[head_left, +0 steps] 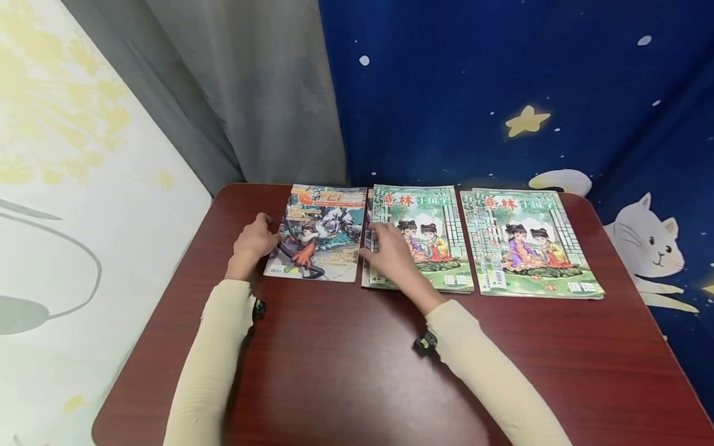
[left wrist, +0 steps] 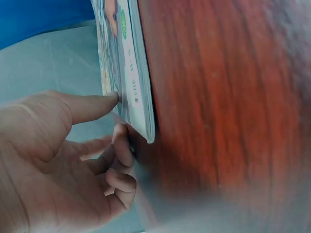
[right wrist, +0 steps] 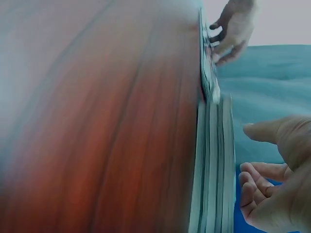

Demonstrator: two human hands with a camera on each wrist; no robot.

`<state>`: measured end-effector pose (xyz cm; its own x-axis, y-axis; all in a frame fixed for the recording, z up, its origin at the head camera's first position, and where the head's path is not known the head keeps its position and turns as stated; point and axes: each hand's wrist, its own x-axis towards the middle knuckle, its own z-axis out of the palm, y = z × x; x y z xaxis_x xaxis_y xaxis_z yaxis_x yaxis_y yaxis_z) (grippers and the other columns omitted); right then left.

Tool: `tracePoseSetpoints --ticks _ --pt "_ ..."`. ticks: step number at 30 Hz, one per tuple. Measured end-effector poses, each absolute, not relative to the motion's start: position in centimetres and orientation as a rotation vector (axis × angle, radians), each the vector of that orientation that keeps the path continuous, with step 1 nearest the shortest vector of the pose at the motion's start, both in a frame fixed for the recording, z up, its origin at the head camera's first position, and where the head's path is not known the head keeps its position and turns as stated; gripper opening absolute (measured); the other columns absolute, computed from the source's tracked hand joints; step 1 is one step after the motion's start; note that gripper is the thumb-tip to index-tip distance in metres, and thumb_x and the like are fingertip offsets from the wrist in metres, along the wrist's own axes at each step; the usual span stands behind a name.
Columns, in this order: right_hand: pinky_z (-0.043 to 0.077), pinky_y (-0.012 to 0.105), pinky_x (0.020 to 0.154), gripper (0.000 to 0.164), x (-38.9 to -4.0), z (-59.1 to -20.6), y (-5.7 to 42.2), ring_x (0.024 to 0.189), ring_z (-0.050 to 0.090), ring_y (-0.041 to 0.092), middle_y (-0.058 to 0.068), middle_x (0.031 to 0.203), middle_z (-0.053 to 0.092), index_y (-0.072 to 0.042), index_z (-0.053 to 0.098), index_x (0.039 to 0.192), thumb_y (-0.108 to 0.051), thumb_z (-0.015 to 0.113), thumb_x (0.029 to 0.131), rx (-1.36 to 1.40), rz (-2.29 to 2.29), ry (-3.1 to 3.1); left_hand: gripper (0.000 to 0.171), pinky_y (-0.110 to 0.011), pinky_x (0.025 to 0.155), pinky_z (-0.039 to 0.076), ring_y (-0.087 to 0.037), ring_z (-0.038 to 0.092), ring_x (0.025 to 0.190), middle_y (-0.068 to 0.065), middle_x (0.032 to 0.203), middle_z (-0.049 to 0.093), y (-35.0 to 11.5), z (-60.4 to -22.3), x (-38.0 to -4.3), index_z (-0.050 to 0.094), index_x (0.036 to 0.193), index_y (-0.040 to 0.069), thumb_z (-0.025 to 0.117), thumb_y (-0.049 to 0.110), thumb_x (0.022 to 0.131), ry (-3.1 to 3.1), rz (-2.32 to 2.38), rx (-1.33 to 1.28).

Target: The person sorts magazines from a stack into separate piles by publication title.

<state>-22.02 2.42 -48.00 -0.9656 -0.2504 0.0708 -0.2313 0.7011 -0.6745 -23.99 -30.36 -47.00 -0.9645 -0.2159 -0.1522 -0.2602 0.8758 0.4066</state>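
Observation:
In the head view, a magazine [head_left: 320, 238] with an orange title and a figure in red lies at the left of a row. My left hand [head_left: 253, 238] is at its left edge. The left wrist view shows the thumb [left wrist: 97, 106] touching the edge of the cover, the other fingers loosely bent beside the corner. My right hand [head_left: 390, 248] hovers over the left side of the middle stack of green magazines [head_left: 446, 217], thumb toward the left magazine. In the right wrist view, its thumb [right wrist: 265, 131] and bent fingers are apart from the stacked magazines [right wrist: 214, 170], holding nothing.
A second stack of green magazines [head_left: 535, 241] lies at the right of the row. All rest near the far edge of a dark red wooden table [head_left: 346, 359]. Behind stand a grey curtain [head_left: 279, 93] and a blue starry curtain [head_left: 435, 93]; a white patterned wall [head_left: 83, 186] is at left.

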Motion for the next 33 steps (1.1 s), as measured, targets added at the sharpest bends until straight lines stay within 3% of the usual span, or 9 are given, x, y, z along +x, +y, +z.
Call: tracePoseSetpoints --ticks 5,10,17,25,28,33 --pt "0.052 0.048 0.097 0.062 -21.8 -47.3 6.6 0.114 0.057 0.031 0.012 0.122 0.065 -0.007 0.058 0.146 -0.027 0.082 0.092 -0.356 -1.145 2.911 0.070 -0.066 0.090 0.054 -0.049 0.068 0.106 -0.032 0.127 0.064 -28.3 -46.7 -24.0 0.036 0.152 -0.004 0.065 0.031 0.098 3.063 0.422 -0.403" --pt "0.044 0.054 0.108 0.059 -22.0 -46.4 10.4 0.124 0.054 0.036 0.017 0.134 0.063 -0.005 0.060 0.143 -0.027 0.081 0.092 -0.304 -1.182 2.956 0.069 -0.062 0.088 0.056 -0.045 0.069 0.106 -0.025 0.122 0.066 -24.5 -45.5 -24.5 0.045 0.147 -0.001 0.073 0.036 0.096 3.142 0.306 -0.343" --pt "0.035 0.061 0.119 0.064 -22.1 -46.6 14.4 0.141 0.044 0.042 0.022 0.151 0.052 -0.005 0.055 0.149 -0.027 0.078 0.093 -0.146 -1.181 2.980 0.062 -0.050 0.067 0.056 -0.032 0.070 0.079 -0.011 0.100 0.073 -20.0 -44.0 -24.6 0.053 0.148 0.008 0.076 0.036 0.097 3.147 0.521 -0.040" --pt "0.034 0.064 0.121 0.076 -22.1 -47.0 17.6 0.147 0.037 0.048 0.028 0.158 0.043 0.000 0.043 0.156 -0.032 0.076 0.095 0.039 -1.158 2.966 0.051 -0.045 0.080 0.057 -0.026 0.072 0.088 -0.006 0.106 0.077 -14.2 -43.5 -25.0 0.061 0.140 0.009 0.075 0.034 0.099 2.985 0.800 0.229" --pt "0.034 0.063 0.121 0.082 -21.8 -47.1 18.1 0.145 0.040 0.049 0.029 0.156 0.044 0.002 0.037 0.159 -0.034 0.075 0.096 0.065 -1.164 2.938 0.047 -0.041 0.076 0.056 -0.023 0.071 0.084 -0.004 0.098 0.076 -12.6 -43.9 -25.0 0.066 0.132 0.007 0.073 0.040 0.099 2.952 0.791 0.247" --pt "0.043 0.060 0.111 0.075 -21.4 -47.5 18.7 0.130 0.052 0.044 0.027 0.149 0.051 0.003 0.040 0.157 -0.040 0.067 0.102 0.058 -1.146 2.880 0.040 -0.033 0.055 0.042 -0.020 0.056 0.063 -0.003 0.075 0.059 -11.1 -44.7 -24.6 0.065 0.102 0.008 0.066 0.048 0.102 2.902 0.709 0.242"
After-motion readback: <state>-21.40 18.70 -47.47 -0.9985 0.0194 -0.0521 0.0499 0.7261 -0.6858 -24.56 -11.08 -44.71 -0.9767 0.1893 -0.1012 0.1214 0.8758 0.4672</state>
